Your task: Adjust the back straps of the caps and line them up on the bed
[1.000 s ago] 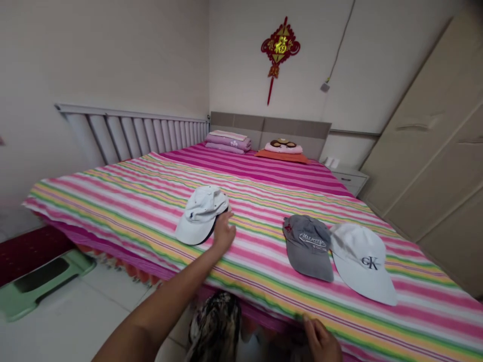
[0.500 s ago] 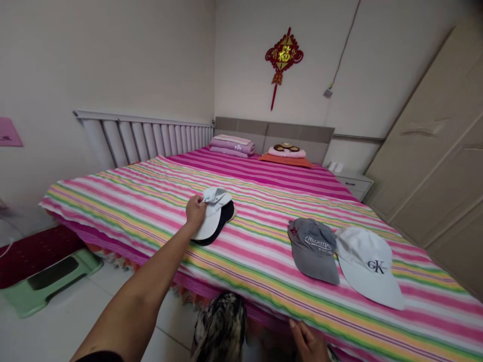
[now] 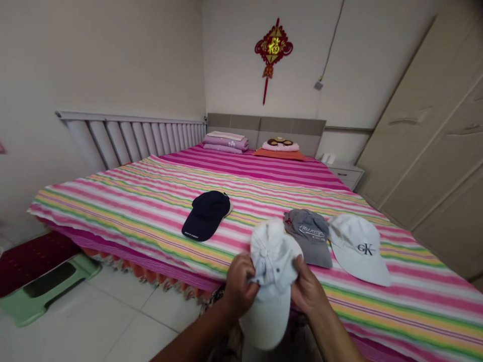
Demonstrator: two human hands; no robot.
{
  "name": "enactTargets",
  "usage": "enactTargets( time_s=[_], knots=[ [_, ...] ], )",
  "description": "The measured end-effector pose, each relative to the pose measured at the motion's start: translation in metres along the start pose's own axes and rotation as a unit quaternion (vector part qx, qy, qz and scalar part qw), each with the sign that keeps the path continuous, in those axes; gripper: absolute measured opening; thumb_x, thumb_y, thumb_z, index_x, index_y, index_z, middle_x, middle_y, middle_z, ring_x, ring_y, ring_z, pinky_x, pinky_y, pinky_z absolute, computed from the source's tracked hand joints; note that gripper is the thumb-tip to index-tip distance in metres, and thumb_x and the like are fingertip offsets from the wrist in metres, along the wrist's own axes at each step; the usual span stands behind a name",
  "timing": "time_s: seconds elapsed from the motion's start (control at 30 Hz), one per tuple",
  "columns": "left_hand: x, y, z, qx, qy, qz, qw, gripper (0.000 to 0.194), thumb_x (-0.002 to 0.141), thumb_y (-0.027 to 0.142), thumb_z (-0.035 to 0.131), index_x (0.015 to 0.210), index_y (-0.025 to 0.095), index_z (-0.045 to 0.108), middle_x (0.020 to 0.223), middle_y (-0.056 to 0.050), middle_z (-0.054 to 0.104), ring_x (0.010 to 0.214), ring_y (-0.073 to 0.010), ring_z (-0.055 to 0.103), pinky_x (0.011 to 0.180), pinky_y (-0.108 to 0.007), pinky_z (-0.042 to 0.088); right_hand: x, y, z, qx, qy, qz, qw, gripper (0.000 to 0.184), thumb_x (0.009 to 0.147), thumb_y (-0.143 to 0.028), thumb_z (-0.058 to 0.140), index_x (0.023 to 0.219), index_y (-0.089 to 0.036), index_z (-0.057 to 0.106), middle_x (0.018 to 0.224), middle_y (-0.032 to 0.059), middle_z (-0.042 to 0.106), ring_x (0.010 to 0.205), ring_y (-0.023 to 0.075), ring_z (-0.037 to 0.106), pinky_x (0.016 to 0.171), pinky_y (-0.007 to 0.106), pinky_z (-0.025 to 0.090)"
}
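A white baseball cap [image 3: 273,256] is held between my two hands above the near edge of the bed, its brim pointing down toward me. My left hand [image 3: 241,284] is closed on the cap's left edge. On its right side, my right hand [image 3: 307,286] grips with the thumb on top. A dark navy cap [image 3: 207,213] lies on the striped sheet to the left, with a bit of something beige showing under its right edge. Just right of the held cap lies a grey cap [image 3: 310,234] with white lettering, and beside it a white cap [image 3: 360,249] with dark letters.
The bed [image 3: 124,193] has a striped cover. Folded bedding [image 3: 226,143] and a pink pillow-like item [image 3: 279,146] sit by the headboard [image 3: 290,131]. A green stool [image 3: 56,289] stands on the floor at left; a nightstand [image 3: 345,173] and wardrobe [image 3: 426,136] are at right.
The white cap has been lifted off the navy cap and brought right and toward me. My right hand has come up and taken hold of it too. The view has shifted slightly.
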State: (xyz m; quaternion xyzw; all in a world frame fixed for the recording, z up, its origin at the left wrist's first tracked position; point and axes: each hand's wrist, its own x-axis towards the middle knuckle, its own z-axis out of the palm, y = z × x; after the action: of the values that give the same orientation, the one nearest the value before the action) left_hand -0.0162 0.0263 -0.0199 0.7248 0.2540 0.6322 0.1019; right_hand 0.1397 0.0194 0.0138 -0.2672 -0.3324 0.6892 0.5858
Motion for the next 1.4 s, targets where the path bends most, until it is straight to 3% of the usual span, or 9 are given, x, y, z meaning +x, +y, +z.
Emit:
enactTargets(
  time_s=[0.23, 0.37, 0.43, 0.53, 0.7, 0.87, 1.07, 1.23, 1.4],
  knots=[
    [-0.03, -0.013, -0.002, -0.245, -0.057, -0.281, 0.926, 0.024, 0.075, 0.04, 0.049, 0.07, 0.017, 0.052, 0.075, -0.005, 0.054, 0.075, -0.0171, 0.051, 0.072, -0.031, 0.039, -0.014, -0.012, -0.011, 0.072, 0.007, 0.073, 0.995, 0.025, 0.054, -0.031, 0.074, 0.075, -0.017, 0.07, 0.074, 0.0067, 0.072, 0.082, 0.0286, 0.065, 0.09, 0.044, 0.041],
    [-0.014, -0.03, -0.003, -0.402, 0.001, -0.544, 0.737, 0.044, 0.076, 0.054, 0.045, 0.097, 0.017, 0.056, 0.102, -0.011, 0.058, 0.101, -0.0222, 0.051, 0.09, -0.038, 0.032, -0.023, -0.021, -0.014, 0.051, -0.02, 0.049, 0.997, 0.025, 0.045, -0.027, 0.078, 0.067, -0.017, 0.07, 0.066, 0.0082, 0.071, 0.078, 0.0322, 0.065, 0.085, 0.046, 0.043],
    [-0.009, -0.033, 0.001, -0.518, -0.072, -0.559, 0.644, 0.056, 0.073, 0.059, 0.044, 0.104, 0.014, 0.056, 0.106, -0.014, 0.059, 0.104, -0.026, 0.051, 0.091, -0.041, 0.032, -0.027, -0.022, -0.016, 0.039, -0.022, 0.056, 0.997, 0.025, 0.044, -0.022, 0.078, 0.066, -0.017, 0.07, 0.064, 0.0082, 0.071, 0.071, 0.0314, 0.066, 0.082, 0.046, 0.046],
    [-0.005, -0.031, 0.008, -0.61, -0.138, -0.507, 0.593, 0.056, 0.069, 0.057, 0.053, 0.096, 0.009, 0.061, 0.093, -0.015, 0.065, 0.097, -0.0282, 0.056, 0.088, -0.04, 0.036, -0.034, -0.017, -0.024, 0.019, -0.019, 0.086, 0.996, 0.027, 0.042, -0.019, 0.078, 0.068, -0.015, 0.07, 0.06, 0.0076, 0.07, 0.059, 0.029, 0.066, 0.074, 0.044, 0.05],
    [-0.005, -0.022, 0.011, -0.629, -0.15, -0.508, 0.569, 0.036, 0.057, 0.034, 0.071, 0.082, 0.009, 0.065, 0.07, -0.01, 0.068, 0.07, -0.0225, 0.063, 0.074, -0.033, 0.044, -0.043, -0.011, -0.038, 0.0, 0.019, 0.071, 0.997, 0.027, 0.043, -0.017, 0.076, 0.069, -0.014, 0.07, 0.061, 0.0079, 0.07, 0.055, 0.028, 0.066, 0.069, 0.043, 0.051],
    [0.01, -0.013, 0.006, -0.631, -0.1, -0.489, 0.594, 0.034, 0.047, 0.013, 0.072, 0.081, 0.011, 0.065, 0.063, -0.005, 0.066, 0.053, -0.0143, 0.059, 0.06, -0.025, 0.045, -0.053, -0.014, -0.052, 0.015, 0.029, 0.044, 0.999, 0.023, 0.04, -0.018, 0.076, 0.06, -0.016, 0.067, 0.058, 0.0085, 0.069, 0.065, 0.0332, 0.066, 0.077, 0.049, 0.046],
    [0.03, -0.01, -0.004, -0.609, -0.101, -0.499, 0.608, 0.028, 0.043, 0.016, 0.074, 0.068, 0.01, 0.064, 0.056, -0.003, 0.062, 0.049, -0.0103, 0.055, 0.051, -0.02, 0.042, -0.067, -0.017, -0.057, 0.016, 0.051, 0.027, 0.998, 0.039, 0.049, -0.053, 0.07, 0.072, -0.022, 0.067, 0.067, 0.0092, 0.069, 0.08, 0.0327, 0.063, 0.081, 0.049, 0.042],
    [0.035, 0.0, -0.008, -0.562, -0.154, -0.524, 0.621, 0.033, 0.045, 0.026, 0.078, 0.069, 0.008, 0.064, 0.055, -0.002, 0.061, 0.045, -0.0079, 0.052, 0.047, -0.018, 0.04, -0.075, -0.024, -0.046, -0.025, 0.017, 0.07, 0.997, 0.029, 0.045, -0.029, 0.077, 0.07, -0.022, 0.063, 0.062, 0.0044, 0.065, 0.07, 0.0267, 0.061, 0.07, 0.039, 0.045],
    [0.041, 0.012, -0.01, -0.524, -0.192, -0.531, 0.638, 0.032, 0.046, 0.028, 0.078, 0.067, 0.008, 0.064, 0.057, -0.004, 0.062, 0.046, -0.0094, 0.053, 0.048, -0.02, 0.04, -0.082, -0.026, -0.045, -0.037, -0.011, 0.054, 0.998, 0.032, 0.051, -0.047, 0.072, 0.061, -0.018, 0.06, 0.06, 0.0043, 0.056, 0.059, 0.0193, 0.053, 0.056, 0.031, 0.044]
  ],
)
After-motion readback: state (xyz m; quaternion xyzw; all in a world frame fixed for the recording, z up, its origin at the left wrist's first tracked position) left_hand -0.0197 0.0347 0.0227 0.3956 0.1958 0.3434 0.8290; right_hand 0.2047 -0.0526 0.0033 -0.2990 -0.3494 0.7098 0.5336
